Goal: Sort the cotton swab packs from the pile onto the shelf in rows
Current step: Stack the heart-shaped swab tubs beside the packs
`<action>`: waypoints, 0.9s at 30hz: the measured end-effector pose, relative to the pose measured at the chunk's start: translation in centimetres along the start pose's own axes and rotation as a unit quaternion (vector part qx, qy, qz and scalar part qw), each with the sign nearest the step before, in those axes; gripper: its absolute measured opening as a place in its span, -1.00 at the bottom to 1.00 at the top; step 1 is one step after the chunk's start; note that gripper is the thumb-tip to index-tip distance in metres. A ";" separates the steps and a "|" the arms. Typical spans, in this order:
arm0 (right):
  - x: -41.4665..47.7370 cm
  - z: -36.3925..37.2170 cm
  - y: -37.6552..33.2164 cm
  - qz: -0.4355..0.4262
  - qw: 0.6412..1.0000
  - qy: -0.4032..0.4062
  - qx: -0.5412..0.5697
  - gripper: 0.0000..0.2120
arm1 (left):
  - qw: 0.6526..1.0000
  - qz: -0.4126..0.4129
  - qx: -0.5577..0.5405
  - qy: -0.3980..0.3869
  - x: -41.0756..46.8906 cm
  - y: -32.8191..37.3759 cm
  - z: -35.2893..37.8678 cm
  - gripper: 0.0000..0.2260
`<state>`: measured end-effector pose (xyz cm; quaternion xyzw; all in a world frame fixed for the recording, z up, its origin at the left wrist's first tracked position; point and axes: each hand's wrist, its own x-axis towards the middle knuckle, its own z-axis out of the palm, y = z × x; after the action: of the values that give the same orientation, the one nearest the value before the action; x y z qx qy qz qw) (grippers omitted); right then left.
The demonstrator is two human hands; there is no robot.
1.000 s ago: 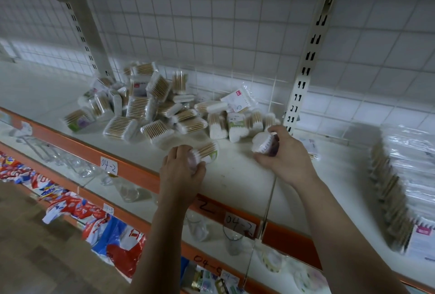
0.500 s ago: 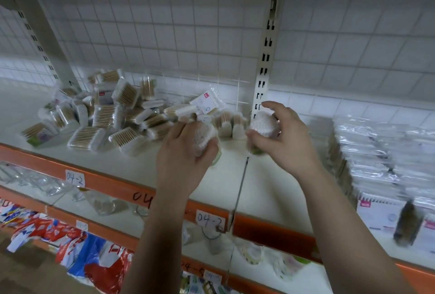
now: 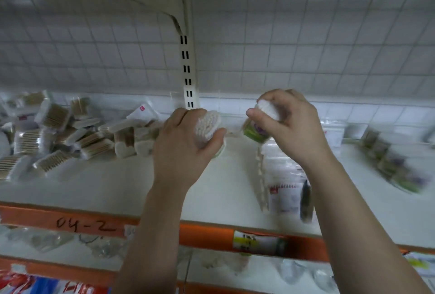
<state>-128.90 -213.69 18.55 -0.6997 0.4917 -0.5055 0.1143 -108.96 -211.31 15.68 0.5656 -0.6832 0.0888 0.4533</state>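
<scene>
Left grip [image 3: 186, 145] curled round one swab pack [image 3: 208, 126]; right grip [image 3: 290, 128] pinches second pack [image 3: 255, 130]. Both mid-frame above shelf [image 3: 211, 190]; pile [image 3: 70, 133] at left. Probably light, film slippery: hold across sides.

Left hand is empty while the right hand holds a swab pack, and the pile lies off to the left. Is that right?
Not empty: in the head view the left hand grips its own swab pack. The rest stands: the right hand holds a second pack, and the pile lies to the left.
</scene>
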 end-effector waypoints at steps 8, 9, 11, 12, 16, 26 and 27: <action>-1.1 -10.4 6.2 0.070 0.996 0.020 -0.059 -0.76 | 0.997 0.028 -0.076 -0.012 0.0 10.4 6.0 -0.52; -1.4 -11.5 6.9 0.077 0.995 0.023 -0.062 -0.78 | 0.996 0.033 -0.080 -0.021 0.0 11.7 6.7 -0.53; -1.9 -13.8 8.3 0.085 0.994 0.025 -0.066 -0.74 | 0.995 0.041 -0.086 -0.037 -0.3 14.1 8.1 -0.55; -2.2 -14.9 9.0 0.088 0.994 0.024 -0.065 -0.72 | 0.994 0.043 -0.094 -0.045 -0.5 15.3 8.8 -0.55; -3.3 -18.9 11.5 0.101 0.991 0.006 -0.083 -0.70 | 0.988 0.053 -0.127 -0.064 -1.5 19.8 11.4 -0.54; -7.4 -24.9 16.7 0.143 0.975 -0.038 -0.167 -0.64 | 0.985 0.033 -0.120 -0.115 -5.9 25.6 16.3 -0.53; -7.8 -25.1 17.1 0.145 0.974 -0.040 -0.172 -0.64 | 0.986 0.031 -0.116 -0.116 -6.4 25.8 16.7 -0.53</action>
<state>-159.34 -207.30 14.27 -0.6499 0.6623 -0.3632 0.0837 -139.96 -208.54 11.61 0.4942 -0.7538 -0.0438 0.4308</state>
